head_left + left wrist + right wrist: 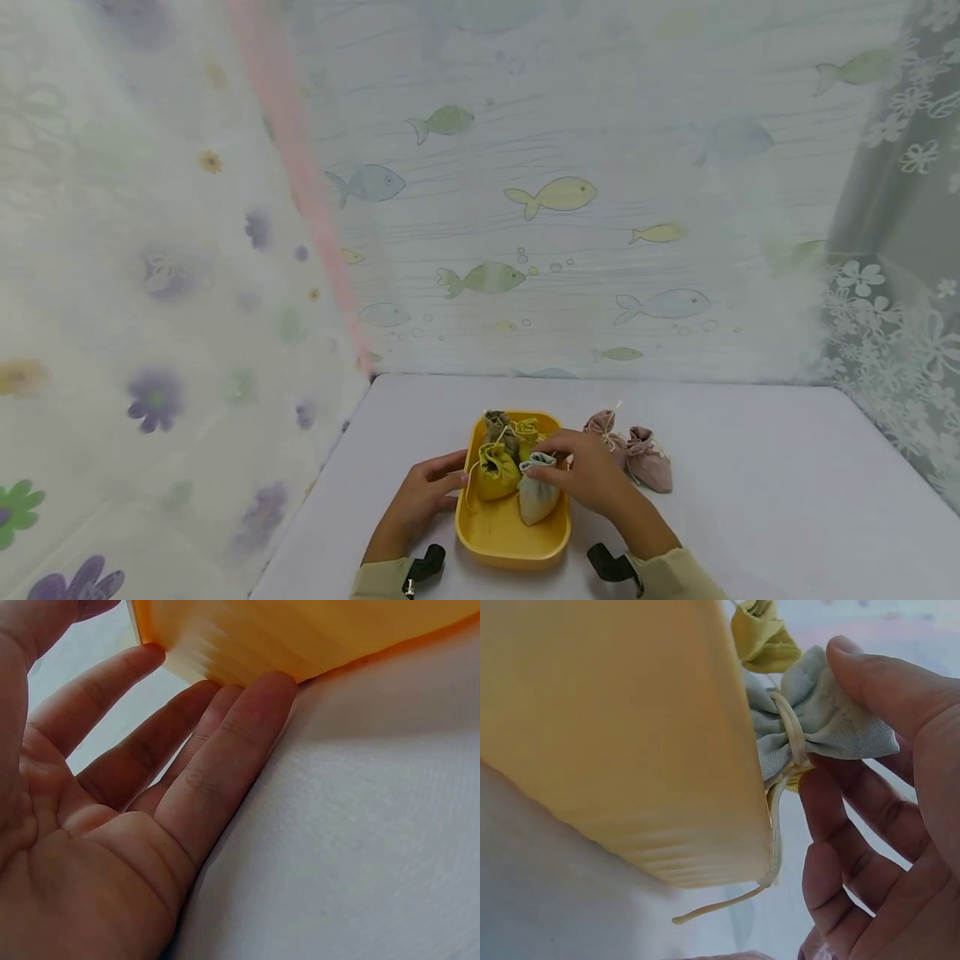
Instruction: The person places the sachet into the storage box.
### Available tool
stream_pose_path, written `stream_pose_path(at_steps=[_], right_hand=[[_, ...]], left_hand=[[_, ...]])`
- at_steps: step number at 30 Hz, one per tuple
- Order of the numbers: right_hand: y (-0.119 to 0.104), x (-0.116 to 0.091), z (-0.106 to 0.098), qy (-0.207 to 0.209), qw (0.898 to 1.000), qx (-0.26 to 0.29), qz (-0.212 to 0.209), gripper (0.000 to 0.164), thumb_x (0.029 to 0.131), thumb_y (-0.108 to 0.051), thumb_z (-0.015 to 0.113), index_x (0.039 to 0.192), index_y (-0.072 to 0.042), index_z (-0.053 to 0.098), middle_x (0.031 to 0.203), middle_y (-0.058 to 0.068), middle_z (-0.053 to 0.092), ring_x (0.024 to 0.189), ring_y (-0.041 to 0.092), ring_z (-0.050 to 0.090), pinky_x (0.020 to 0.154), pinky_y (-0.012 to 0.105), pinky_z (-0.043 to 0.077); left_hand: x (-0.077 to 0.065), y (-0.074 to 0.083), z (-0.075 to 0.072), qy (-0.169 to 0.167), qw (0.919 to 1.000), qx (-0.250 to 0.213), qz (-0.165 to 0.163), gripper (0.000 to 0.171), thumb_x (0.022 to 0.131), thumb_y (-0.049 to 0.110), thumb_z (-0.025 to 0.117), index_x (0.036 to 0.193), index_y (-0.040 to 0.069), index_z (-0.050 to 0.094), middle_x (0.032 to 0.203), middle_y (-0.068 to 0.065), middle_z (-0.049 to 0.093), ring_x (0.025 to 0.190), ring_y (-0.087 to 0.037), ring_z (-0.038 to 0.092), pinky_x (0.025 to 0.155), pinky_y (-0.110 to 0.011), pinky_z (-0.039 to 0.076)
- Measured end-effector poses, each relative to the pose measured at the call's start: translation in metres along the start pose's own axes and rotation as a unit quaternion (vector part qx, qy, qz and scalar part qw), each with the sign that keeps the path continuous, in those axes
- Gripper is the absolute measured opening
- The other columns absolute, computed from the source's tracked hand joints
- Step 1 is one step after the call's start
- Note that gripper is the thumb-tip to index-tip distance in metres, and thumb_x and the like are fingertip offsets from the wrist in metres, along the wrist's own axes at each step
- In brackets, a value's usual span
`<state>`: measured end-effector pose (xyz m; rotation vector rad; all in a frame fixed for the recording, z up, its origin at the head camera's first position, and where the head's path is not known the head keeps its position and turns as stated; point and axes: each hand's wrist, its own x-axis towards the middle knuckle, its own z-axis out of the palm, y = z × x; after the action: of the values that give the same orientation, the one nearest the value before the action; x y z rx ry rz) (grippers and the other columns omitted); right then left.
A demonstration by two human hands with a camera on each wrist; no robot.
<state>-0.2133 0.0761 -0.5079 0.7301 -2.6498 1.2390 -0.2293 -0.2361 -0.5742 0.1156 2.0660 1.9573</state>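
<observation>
A yellow plastic tray (512, 546) holds several small drawstring pouches. My left hand (422, 498) is at its left side; in the left wrist view the extended fingers (225, 750) touch the tray's outer wall low down. My right hand (596, 477) pinches the gathered neck of a pale grey drawstring pouch (537, 502), whose body hangs inside the tray's right part. The right wrist view shows the thumb on the pouch's cloth top (847, 724) and its cord dangling over the rim. Next to it are a yellow pouch (498, 475), another yellow pouch (527, 432) and an olive pouch (498, 425).
Right of the tray, behind my right hand, a pink pouch (602, 425) and a second pink pouch (651, 463) lie on the white tabletop (765, 492). A fish-patterned curtain (570, 275) hangs behind the table, a flowered one (172, 333) on the left.
</observation>
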Motion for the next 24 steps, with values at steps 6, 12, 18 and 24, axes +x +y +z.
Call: stream_pose_path(at_steps=[6,12,18,24], right_hand=[[0.001,-0.005,0.001,0.014,0.999,0.026,0.027,0.045,0.085,-0.050,0.082,0.119,-0.022,0.076,0.108,-0.014,0.071,0.087,0.004,0.064,0.070,0.023,0.056],[0.001,-0.010,-0.002,0.013,0.999,0.039,0.031,0.043,0.084,-0.047,0.084,0.117,-0.022,0.077,0.106,-0.014,0.072,0.085,0.003,0.065,0.069,0.022,0.056],[-0.001,-0.011,-0.009,0.032,0.999,0.036,0.004,0.039,0.085,-0.045,0.083,0.116,-0.022,0.077,0.104,-0.016,0.072,0.087,0.004,0.068,0.071,0.024,0.057],[0.002,-0.016,-0.018,0.036,0.999,0.024,0.022,0.036,0.086,-0.042,0.083,0.115,-0.022,0.077,0.108,-0.009,0.074,0.095,0.012,0.067,0.076,0.026,0.057]], left_hand=[[0.001,-0.001,0.001,0.005,1.0000,-0.001,0.000,0.063,0.089,0.039,0.080,0.146,0.018,0.061,0.151,-0.010,0.058,0.125,-0.022,0.066,0.092,-0.039,0.062],[0.002,-0.002,0.000,0.000,1.0000,0.000,0.001,0.063,0.089,0.039,0.080,0.146,0.019,0.061,0.151,-0.010,0.057,0.126,-0.022,0.065,0.092,-0.039,0.062],[0.001,-0.001,-0.002,0.000,1.0000,0.006,0.007,0.061,0.090,0.039,0.079,0.146,0.021,0.061,0.151,-0.009,0.057,0.126,-0.022,0.065,0.092,-0.038,0.062],[0.001,-0.002,-0.001,0.000,1.0000,0.007,0.000,0.062,0.090,0.040,0.079,0.146,0.020,0.061,0.151,-0.009,0.057,0.126,-0.022,0.065,0.093,-0.038,0.062]])
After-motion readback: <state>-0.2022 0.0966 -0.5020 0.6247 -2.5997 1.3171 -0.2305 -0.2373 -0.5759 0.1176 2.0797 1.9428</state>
